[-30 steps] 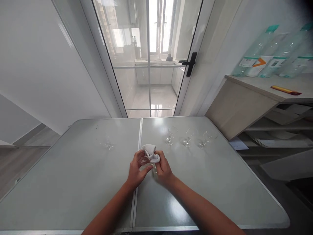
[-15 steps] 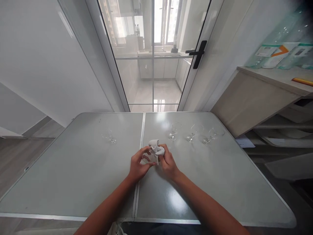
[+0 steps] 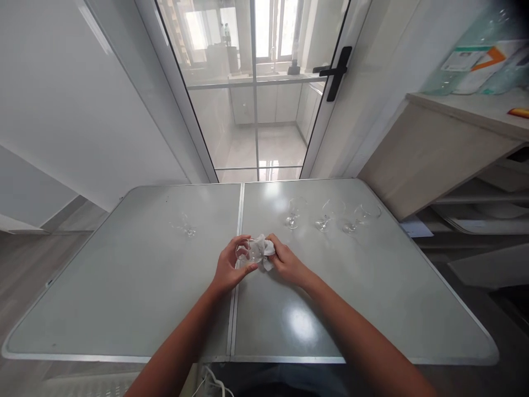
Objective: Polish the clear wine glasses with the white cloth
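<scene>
Above the table's middle seam, my left hand is curled around the bowl of a clear drinking glass. The glass lies sideways between my hands, its rim toward the left. A crumpled white cloth covers its right end. My right hand pinches that cloth against the glass, so whatever part of the glass sits under it is hidden. Beyond my right hand stand three clear stemmed glasses: a left one, a middle one and a right one.
Another clear glass is on the left half of the grey folding table. Behind the table is a glass door with a black handle. To the right, a wooden shelf holds plastic bottles.
The cloth has shifted to the right end of the glass, leaving more of the bowl uncovered. My left hand has moved slightly left, and the camera view has tilted a little downward.
</scene>
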The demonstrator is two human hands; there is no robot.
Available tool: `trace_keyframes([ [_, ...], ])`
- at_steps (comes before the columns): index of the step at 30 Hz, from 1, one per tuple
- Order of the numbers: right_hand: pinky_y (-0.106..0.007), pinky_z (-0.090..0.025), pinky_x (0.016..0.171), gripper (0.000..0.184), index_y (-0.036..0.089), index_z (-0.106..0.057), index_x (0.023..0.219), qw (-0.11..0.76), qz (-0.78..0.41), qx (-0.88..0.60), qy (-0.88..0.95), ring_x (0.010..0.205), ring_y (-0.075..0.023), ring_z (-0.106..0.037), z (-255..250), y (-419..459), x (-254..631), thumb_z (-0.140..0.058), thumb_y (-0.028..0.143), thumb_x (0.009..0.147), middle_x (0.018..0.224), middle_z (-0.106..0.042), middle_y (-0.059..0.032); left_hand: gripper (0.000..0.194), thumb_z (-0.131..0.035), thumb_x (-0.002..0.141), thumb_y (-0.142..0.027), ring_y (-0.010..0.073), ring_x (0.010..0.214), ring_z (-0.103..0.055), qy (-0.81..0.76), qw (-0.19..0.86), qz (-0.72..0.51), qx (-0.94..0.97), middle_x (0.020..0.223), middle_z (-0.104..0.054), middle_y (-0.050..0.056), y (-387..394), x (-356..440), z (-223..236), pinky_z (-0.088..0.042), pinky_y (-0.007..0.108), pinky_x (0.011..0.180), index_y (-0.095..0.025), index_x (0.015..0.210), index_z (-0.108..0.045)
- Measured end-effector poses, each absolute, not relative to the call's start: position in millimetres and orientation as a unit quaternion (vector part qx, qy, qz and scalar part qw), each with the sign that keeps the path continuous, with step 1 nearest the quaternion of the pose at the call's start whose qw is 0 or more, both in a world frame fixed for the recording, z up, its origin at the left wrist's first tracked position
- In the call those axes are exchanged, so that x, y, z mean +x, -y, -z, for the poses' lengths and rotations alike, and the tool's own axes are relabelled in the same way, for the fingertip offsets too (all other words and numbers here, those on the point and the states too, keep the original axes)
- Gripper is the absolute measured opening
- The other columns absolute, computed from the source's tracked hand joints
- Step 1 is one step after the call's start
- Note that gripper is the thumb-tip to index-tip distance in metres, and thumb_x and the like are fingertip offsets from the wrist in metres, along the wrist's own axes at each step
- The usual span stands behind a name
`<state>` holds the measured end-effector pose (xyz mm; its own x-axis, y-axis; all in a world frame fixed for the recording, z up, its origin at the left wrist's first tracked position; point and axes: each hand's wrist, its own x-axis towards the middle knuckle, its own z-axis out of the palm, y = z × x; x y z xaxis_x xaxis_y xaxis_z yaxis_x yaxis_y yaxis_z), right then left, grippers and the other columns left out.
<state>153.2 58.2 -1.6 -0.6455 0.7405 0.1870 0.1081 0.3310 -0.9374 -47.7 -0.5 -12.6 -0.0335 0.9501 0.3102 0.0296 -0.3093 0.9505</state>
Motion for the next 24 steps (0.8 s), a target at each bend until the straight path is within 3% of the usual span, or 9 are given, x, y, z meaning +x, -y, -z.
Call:
trace_keyframes([
  [5,-0.038,-0.043,0.087,0.022,0.021,-0.055,0.099,0.329,-0.304,-0.243,0.860,0.083,-0.0220,-0.050,2,-59,155,-0.049,0.008,0.083,0.089,-0.057,-0.0048,0.059,-0.089,0.070,-0.027,0.0215,0.098,-0.062,-0.475,0.384,-0.619,0.493,0.120,-0.068,0.011,-1,-52,16,-0.052,0.035,0.088,-0.021,0.125,-0.066],
  [8,-0.041,-0.044,0.093,0.027,0.021,-0.060,0.102,0.278,-0.284,-0.194,0.897,0.092,-0.0242,-0.053,0,-55,154,-0.051,0.006,0.081,0.096,-0.058,-0.0075,0.061,-0.089,0.071,-0.029,0.0220,0.102,-0.062,-0.474,0.382,-0.635,0.475,0.125,-0.068,0.012,-4,-54,16,-0.050,0.035,0.090,-0.021,0.127,-0.067],
  [11,-0.044,-0.043,0.099,0.033,0.022,-0.063,0.103,0.285,-0.307,-0.173,0.891,0.109,-0.0272,-0.053,-1,-49,149,-0.054,0.004,0.076,0.112,-0.059,-0.0108,0.064,-0.090,0.069,-0.034,0.0261,0.112,-0.062,-0.470,0.378,-0.641,0.474,0.128,-0.068,0.013,-3,-53,16,-0.048,0.037,0.097,-0.020,0.128,-0.068],
  [13,-0.042,-0.044,0.097,0.028,0.021,-0.062,0.098,0.302,-0.351,-0.177,0.868,0.106,-0.0261,-0.054,-1,-45,144,-0.055,0.004,0.076,0.110,-0.059,-0.0094,0.064,-0.090,0.069,-0.038,0.0297,0.120,-0.060,-0.469,0.382,-0.650,0.461,0.128,-0.069,0.014,-2,-51,16,-0.045,0.039,0.102,-0.020,0.127,-0.069],
  [17,-0.030,-0.046,0.073,0.006,0.021,-0.055,0.084,0.310,-0.540,-0.209,0.755,0.075,-0.0167,-0.051,-5,-42,141,-0.059,0.021,0.089,0.081,-0.055,-0.0003,0.068,-0.084,0.073,-0.052,0.0326,0.125,-0.060,-0.437,0.454,-0.658,0.412,0.130,-0.068,0.017,0,-51,20,-0.046,0.042,0.103,-0.019,0.131,-0.067],
  [21,-0.035,-0.050,0.071,0.033,0.020,-0.055,0.096,0.234,-0.799,-0.142,0.535,0.076,-0.0210,-0.060,-13,-47,149,-0.066,0.050,0.088,0.084,-0.061,-0.0041,0.086,-0.085,0.061,-0.067,0.0337,0.117,-0.064,-0.394,0.519,-0.649,0.393,0.128,-0.069,0.019,2,-53,21,-0.050,0.042,0.096,-0.018,0.130,-0.067],
  [24,-0.041,-0.052,0.074,0.041,0.019,-0.055,0.104,0.197,-0.864,-0.106,0.451,0.077,-0.0239,-0.063,-12,-52,155,-0.068,0.053,0.085,0.086,-0.062,-0.0064,0.088,-0.087,0.060,-0.067,0.0322,0.113,-0.065,-0.390,0.527,-0.641,0.400,0.129,-0.068,0.020,2,-52,20,-0.051,0.040,0.094,-0.018,0.130,-0.067],
])
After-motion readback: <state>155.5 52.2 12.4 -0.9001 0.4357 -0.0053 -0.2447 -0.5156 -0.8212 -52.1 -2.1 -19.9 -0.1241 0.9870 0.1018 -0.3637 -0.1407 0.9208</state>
